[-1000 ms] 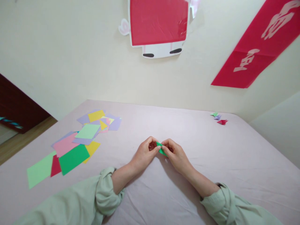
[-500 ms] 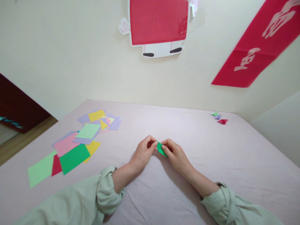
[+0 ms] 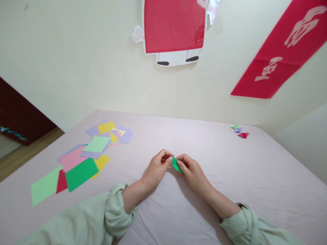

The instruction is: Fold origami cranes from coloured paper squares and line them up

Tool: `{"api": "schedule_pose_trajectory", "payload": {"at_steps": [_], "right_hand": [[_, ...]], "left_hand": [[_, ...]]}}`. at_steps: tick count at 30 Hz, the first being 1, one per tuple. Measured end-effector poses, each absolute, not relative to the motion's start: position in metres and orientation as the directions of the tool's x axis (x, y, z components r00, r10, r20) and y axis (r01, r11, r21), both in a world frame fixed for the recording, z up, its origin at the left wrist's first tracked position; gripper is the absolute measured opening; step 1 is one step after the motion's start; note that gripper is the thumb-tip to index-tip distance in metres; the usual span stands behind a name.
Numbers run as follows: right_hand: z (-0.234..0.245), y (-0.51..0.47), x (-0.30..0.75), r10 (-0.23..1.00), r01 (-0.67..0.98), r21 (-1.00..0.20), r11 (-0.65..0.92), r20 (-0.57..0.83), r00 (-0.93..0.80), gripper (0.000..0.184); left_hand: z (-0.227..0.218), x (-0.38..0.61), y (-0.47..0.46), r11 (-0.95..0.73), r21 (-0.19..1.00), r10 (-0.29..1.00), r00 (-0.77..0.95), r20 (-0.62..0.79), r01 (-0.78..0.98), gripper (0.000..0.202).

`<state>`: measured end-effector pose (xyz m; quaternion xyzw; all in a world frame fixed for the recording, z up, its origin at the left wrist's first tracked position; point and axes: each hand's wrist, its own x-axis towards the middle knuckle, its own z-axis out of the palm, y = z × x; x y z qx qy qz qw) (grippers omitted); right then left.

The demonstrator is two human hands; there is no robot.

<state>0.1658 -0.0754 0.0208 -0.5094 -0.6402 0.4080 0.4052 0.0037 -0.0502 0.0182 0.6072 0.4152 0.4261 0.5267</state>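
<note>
A small folded piece of green paper (image 3: 176, 164) is pinched between my two hands, in the middle of the view just above the pale cloth. My left hand (image 3: 158, 167) grips its upper left corner between thumb and forefinger, the other fingers curled. My right hand (image 3: 192, 170) holds its right side, the thumb lying on the paper's face. Part of the paper is hidden behind the fingertips, so the exact fold cannot be made out.
Loose sheets of coloured paper (image 3: 81, 174) lie spread at the left of the cloth-covered surface (image 3: 163, 132). At the far right edge sit three small folded paper figures: green (image 3: 234, 126), purple (image 3: 238, 130) and red (image 3: 243, 135). A wall with red decorations (image 3: 176, 27) rises behind.
The whole view has shifted slightly, so things sit a little lower. Both hands keep their pinch on the green paper, with hardly any movement of the fingers.
</note>
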Motion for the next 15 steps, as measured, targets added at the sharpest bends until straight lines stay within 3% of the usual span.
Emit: {"api": "schedule_pose_trajectory", "payload": {"at_steps": [15], "right_hand": [[0.0187,-0.0762,0.1653,0.984,0.355,-0.923,0.145,0.098,-0.148,0.019]], "left_hand": [[0.0229,0.0036,-0.0517,-0.134,0.988,0.951,0.292,0.105,0.081,0.012]]}}
